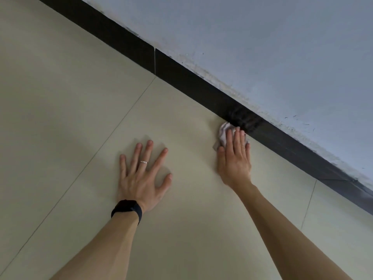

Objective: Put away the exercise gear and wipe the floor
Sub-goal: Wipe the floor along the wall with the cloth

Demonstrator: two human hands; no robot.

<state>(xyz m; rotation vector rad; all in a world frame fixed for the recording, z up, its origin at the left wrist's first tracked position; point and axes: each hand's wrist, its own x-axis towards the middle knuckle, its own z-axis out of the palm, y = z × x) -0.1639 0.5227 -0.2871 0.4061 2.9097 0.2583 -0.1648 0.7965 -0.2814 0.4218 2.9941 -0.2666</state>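
Observation:
My right hand [234, 158] lies flat with straight fingers on a small crumpled pale cloth [223, 132], pressing it onto the beige tiled floor [80, 98] right beside the black skirting board [201, 85]. Most of the cloth is hidden under my fingers. My left hand [142, 174] rests flat on the floor with its fingers spread, apart from the cloth. It wears a ring, and a black band sits on its wrist. No exercise gear is in view.
The black skirting board runs diagonally from the upper left to the right edge under a pale blue wall [262, 47] with scuffed paint along its base. Thin grout lines cross the floor tiles.

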